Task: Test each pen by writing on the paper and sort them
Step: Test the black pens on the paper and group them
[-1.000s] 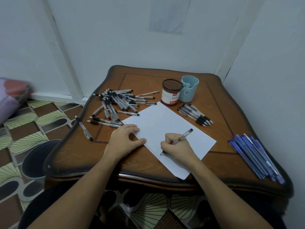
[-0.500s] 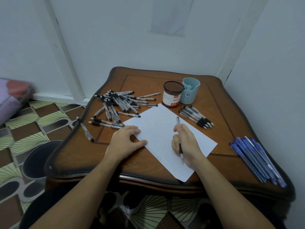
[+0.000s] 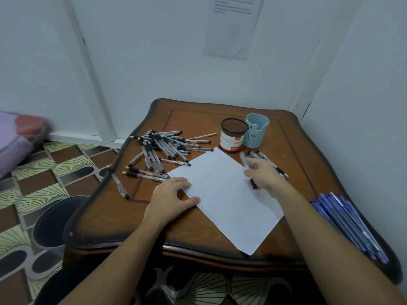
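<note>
- Here, pale walls meeting in a corner and a patterned floor hem in the wooden table.
- The paper lies askew at the table's middle, angled, I judge, to suit the writing hand.
- A heap of black pens, probably untested, sprawls far left. The blue pens line the right edge, well apart, likely a sorted lot.
- The left hand rests flat with relaxed fingers, pinning the paper's left edge against sliding.
- The right hand, blurred, curls round a pen above a small group of black pens near two pots, probably to lay it there.
</note>
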`<action>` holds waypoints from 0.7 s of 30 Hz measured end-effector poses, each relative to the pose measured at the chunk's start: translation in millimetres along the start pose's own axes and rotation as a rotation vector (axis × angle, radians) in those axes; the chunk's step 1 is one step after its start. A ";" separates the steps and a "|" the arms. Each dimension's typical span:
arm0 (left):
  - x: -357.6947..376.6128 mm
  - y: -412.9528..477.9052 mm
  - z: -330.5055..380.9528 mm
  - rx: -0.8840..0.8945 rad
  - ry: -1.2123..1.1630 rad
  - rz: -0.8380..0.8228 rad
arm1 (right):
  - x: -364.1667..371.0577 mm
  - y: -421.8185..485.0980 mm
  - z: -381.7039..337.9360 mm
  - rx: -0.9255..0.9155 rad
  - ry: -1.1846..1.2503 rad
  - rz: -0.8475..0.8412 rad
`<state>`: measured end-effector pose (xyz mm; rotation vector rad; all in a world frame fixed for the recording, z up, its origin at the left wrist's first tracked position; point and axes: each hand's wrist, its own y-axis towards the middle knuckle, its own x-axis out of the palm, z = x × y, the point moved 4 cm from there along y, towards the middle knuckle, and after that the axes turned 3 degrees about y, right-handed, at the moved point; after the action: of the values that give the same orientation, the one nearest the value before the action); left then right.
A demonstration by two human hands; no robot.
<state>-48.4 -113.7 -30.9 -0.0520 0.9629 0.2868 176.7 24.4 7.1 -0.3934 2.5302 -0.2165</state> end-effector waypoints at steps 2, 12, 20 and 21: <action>0.3 -0.4 -0.2 0.004 -0.004 0.001 | -24.4 18.6 -7.4 -0.123 -0.353 0.216; 0.2 0.6 -2.5 0.014 -0.006 0.006 | -40.1 52.8 14.2 -0.030 -0.746 0.320; 0.3 0.6 -1.8 0.027 0.002 0.012 | 34.8 39.2 -31.3 -0.407 -0.529 0.093; 0.4 0.8 -2.0 0.029 0.005 0.013 | 52.4 37.1 -38.3 -0.427 -0.472 0.014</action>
<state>-50.0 -113.2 -32.3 -0.0200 0.9721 0.2853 105.0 45.2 3.4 -0.5198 2.0950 0.3883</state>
